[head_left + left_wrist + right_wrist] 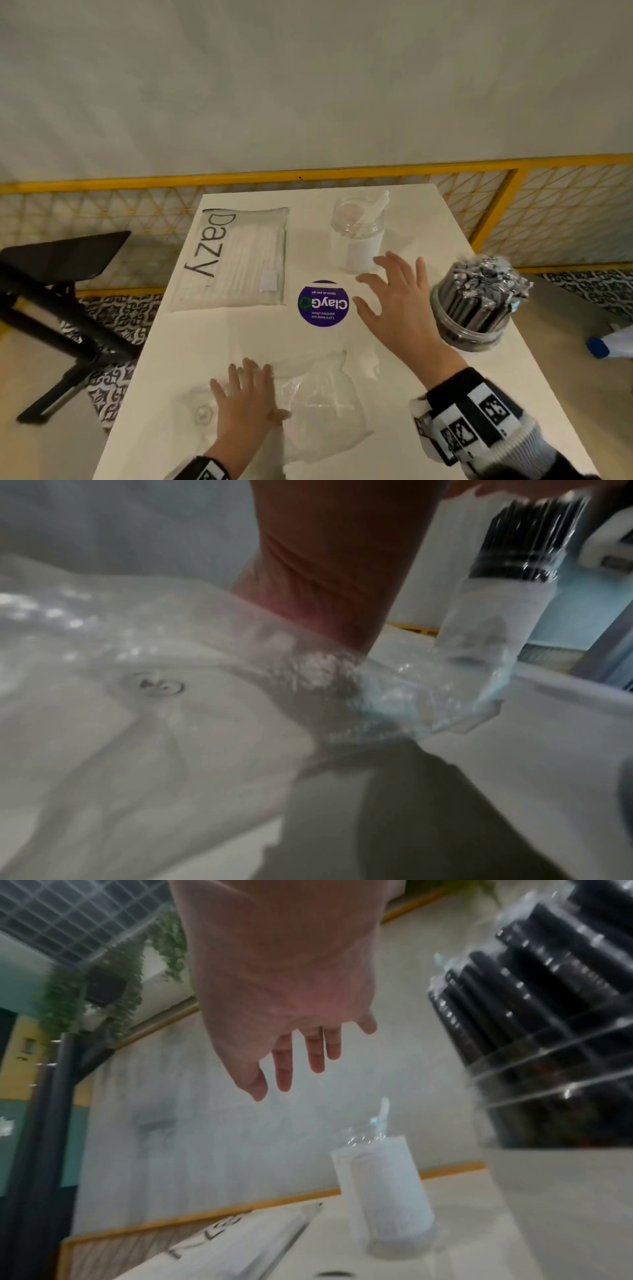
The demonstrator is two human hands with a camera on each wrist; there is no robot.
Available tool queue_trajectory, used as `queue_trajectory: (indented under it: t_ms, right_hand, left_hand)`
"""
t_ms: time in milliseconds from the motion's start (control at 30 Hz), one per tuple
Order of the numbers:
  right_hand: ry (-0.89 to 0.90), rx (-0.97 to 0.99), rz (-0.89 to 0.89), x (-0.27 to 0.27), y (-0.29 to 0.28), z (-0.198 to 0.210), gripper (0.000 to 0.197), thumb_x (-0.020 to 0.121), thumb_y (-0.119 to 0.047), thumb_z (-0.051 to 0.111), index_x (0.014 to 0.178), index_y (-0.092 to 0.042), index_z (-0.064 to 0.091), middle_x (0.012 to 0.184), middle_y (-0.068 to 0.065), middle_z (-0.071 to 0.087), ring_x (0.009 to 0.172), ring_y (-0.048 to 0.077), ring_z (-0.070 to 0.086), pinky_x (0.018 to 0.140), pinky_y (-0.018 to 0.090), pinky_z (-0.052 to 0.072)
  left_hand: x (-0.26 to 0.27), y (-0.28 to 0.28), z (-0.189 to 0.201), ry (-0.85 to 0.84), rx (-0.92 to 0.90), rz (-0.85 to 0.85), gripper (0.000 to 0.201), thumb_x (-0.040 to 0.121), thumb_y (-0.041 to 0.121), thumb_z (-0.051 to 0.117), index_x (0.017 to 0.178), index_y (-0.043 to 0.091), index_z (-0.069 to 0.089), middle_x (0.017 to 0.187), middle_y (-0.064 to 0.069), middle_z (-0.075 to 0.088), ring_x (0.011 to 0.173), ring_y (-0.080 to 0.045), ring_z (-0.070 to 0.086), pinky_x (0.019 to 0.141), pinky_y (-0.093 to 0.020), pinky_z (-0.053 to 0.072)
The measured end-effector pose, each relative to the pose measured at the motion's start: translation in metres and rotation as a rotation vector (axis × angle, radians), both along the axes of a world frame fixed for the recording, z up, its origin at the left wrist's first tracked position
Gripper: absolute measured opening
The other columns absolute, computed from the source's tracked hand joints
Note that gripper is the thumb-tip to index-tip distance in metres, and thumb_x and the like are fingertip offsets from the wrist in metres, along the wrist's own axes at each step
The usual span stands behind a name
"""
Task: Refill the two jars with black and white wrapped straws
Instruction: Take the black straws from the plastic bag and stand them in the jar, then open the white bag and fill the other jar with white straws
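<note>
A clear jar point(474, 310) packed with black wrapped straws point(486, 284) stands at the table's right edge; it also shows in the right wrist view as the black-straw jar point(555, 1031). A second clear jar point(358, 236) at the back holds one white wrapped straw point(373, 209); the same white-straw jar point(387, 1196) stands below my fingers in the right wrist view. A sealed pack of white straws point(236, 260) marked "Dazy" lies at the back left. My right hand point(394, 301) hovers open between the jars, fingers spread. My left hand point(245, 401) lies flat on an empty clear plastic bag point(322, 401).
A round purple sticker point(323, 303) sits mid-table. The white table point(212, 346) is backed by a yellow mesh railing point(102, 205). A black chair point(65, 274) stands to the left. A blue-tipped object point(606, 344) lies on the floor at the right.
</note>
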State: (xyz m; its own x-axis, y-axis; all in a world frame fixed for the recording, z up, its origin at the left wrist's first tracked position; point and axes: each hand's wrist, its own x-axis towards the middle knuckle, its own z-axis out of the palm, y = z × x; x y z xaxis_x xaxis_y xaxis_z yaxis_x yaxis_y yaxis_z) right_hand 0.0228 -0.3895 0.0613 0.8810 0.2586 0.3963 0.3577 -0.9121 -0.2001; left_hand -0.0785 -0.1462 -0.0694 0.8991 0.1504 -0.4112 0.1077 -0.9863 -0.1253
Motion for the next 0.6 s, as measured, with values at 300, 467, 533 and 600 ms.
queue_trajectory:
  t_ms: [300,467,533,600]
  right_hand:
    - [0.359,-0.251,0.336,-0.039,0.041,-0.109,0.053,0.071,-0.057,0.042,0.110,-0.033,0.067,0.116,0.001,0.069,0.108,0.019,0.064,0.097,0.041,0.044]
    - [0.422,-0.286,0.100,-0.009,0.021,-0.122,0.084,0.066,-0.061,0.066,0.134,-0.015,0.050,0.133,0.018,0.056,0.122,0.036,0.054,0.101,0.055,0.038]
    - [0.293,-0.156,0.041,0.018,0.016,-0.105,0.079,0.078,-0.052,0.063,0.142,-0.013,0.039,0.145,0.021,0.042,0.134,0.037,0.039,0.109,0.053,0.027]
    - [0.235,-0.061,0.013,0.048,0.016,-0.083,0.074,0.086,-0.045,0.058,0.146,-0.015,0.029,0.152,0.018,0.028,0.142,0.034,0.023,0.115,0.048,0.014]
  left_hand:
    - [-0.019,0.016,0.021,0.156,0.019,0.480,0.119,0.065,0.088,0.042,0.150,0.018,-0.004,0.148,-0.017,0.026,0.131,-0.035,0.035,0.099,-0.052,0.041]
    - [-0.025,0.059,0.017,0.176,-0.068,0.230,0.119,0.068,0.067,0.066,0.150,0.020,-0.006,0.160,-0.005,-0.004,0.145,-0.030,0.010,0.115,-0.054,0.017]
    - [-0.026,0.080,0.017,0.207,-0.065,0.077,0.115,0.074,0.054,0.070,0.150,0.021,-0.009,0.160,0.001,-0.012,0.147,-0.028,0.000,0.118,-0.053,0.010]
    - [-0.022,0.095,0.019,0.249,-0.063,-0.025,0.115,0.074,0.047,0.073,0.150,0.022,-0.009,0.159,0.004,-0.015,0.147,-0.028,-0.006,0.118,-0.053,0.004]
